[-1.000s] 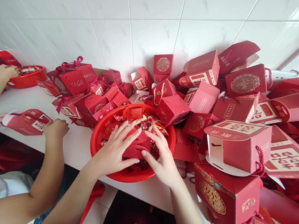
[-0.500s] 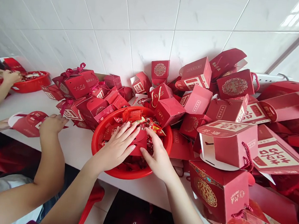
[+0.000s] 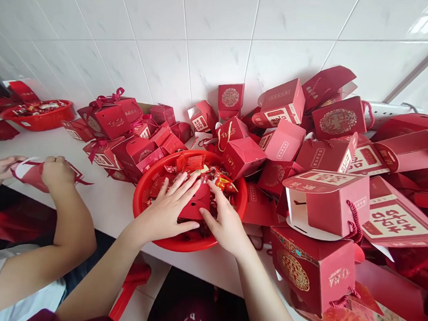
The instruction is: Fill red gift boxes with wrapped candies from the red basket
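A red round basket (image 3: 142, 187) stands near the middle of the table, with wrapped candies (image 3: 223, 181) inside. Over it lies a small red box (image 3: 195, 203) with a small hole in its flap, between my two hands. My left hand (image 3: 169, 207) rests on the box's left and upper part, fingers spread and thumb stretched to the right. At the box's right side is my right hand (image 3: 224, 218), its thumb and fingers apart, touching the edge. Neither hand is closed around the box. The fingertips partly cover the box and candies.
Red gift boxes (image 3: 282, 146) are heaped behind and to the right. Other boxes (image 3: 109, 117) stand at the back left. Another person's hands (image 3: 58, 172) hold a red box (image 3: 33, 173) on the left. A second candy basket (image 3: 48, 120) is farther left, beside a white tiled wall (image 3: 218, 17).
My left thumb has moved down and away from the box's hole. The other person's hand at left has shifted left onto their box. The hands over the far-left basket have moved away.
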Motion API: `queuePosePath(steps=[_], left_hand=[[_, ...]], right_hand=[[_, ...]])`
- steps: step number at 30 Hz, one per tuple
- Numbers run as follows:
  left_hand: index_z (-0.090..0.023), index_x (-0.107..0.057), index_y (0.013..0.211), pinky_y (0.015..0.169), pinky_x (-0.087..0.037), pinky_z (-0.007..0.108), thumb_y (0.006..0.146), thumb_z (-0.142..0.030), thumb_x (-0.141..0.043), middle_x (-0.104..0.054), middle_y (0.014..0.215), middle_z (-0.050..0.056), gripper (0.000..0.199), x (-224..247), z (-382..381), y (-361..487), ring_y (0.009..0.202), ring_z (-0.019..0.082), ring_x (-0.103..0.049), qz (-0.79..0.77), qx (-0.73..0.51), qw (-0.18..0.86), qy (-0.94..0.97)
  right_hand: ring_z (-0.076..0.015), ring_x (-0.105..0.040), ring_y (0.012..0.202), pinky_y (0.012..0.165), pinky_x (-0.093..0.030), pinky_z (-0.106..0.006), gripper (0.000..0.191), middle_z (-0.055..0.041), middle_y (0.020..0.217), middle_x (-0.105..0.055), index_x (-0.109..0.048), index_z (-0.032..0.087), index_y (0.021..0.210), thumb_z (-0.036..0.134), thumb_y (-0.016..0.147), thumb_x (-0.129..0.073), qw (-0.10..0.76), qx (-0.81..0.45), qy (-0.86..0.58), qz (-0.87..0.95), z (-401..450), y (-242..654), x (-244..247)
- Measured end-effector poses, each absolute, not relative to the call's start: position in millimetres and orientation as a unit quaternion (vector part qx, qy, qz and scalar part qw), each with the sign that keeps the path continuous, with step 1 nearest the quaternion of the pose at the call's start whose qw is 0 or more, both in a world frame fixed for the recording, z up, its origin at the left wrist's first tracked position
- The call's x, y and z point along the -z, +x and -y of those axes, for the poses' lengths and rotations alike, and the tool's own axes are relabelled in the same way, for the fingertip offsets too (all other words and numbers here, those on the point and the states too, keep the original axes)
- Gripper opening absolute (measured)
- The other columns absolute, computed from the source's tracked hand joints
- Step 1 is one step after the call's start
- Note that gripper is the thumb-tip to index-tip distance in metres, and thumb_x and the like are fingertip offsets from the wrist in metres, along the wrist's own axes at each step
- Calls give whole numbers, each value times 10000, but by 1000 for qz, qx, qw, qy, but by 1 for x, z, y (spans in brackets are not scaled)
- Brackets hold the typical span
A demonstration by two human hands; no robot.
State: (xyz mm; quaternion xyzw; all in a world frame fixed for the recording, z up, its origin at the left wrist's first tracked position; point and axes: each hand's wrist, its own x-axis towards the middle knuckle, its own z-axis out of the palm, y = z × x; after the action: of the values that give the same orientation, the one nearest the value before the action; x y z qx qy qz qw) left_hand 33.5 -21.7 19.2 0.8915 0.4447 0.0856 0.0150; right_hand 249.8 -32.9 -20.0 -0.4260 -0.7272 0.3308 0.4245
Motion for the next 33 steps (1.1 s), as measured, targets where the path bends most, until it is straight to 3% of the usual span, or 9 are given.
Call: queuePosePath(steps=[8, 15, 26, 33], left_hand=[[-211, 79, 1664, 1267, 20, 669, 895, -567, -661, -154, 1727, 143, 1126, -26, 26, 52, 1612, 348, -134, -421, -89, -54, 901], [-123, -46, 1668, 1286, -17, 623, 886, -533, -669, -141, 1721, 178, 1080, -15, 22, 67, 1608, 349, -154, -444, -98, -70, 888], [-71, -87, 1658, 1299, 38, 576, 902, -581, -628, -93, 1728, 155, 1060, -12, 28, 62, 1620, 313, -106, -439, -67, -120, 888], [-57, -94, 1657, 1314, 5, 547, 915, -598, -601, -137, 1721, 164, 1049, -7, 33, 59, 1615, 324, -130, -429, -80, -150, 887]], right_hand=[[-293, -463, 1478, 1198, -421, -539, 730, -103, 1604, -473, -273, 245, 1626, 304, 969, -586, 420, -327, -426, 731, 36, 251, 19], [-259, -466, 1480, 1205, -416, -508, 569, -47, 1632, -436, -322, 278, 1620, 293, 1053, -371, 409, -337, -445, 722, 35, 250, 15], [-266, -533, 1423, 1132, -490, -489, 572, -62, 1575, -516, -324, 258, 1611, 278, 1042, -380, 384, -329, -480, 717, 37, 247, 15], [-296, -510, 1438, 1107, -500, -536, 574, -83, 1617, -453, -327, 203, 1594, 292, 1029, -372, 357, -327, -511, 711, 37, 243, 12]])
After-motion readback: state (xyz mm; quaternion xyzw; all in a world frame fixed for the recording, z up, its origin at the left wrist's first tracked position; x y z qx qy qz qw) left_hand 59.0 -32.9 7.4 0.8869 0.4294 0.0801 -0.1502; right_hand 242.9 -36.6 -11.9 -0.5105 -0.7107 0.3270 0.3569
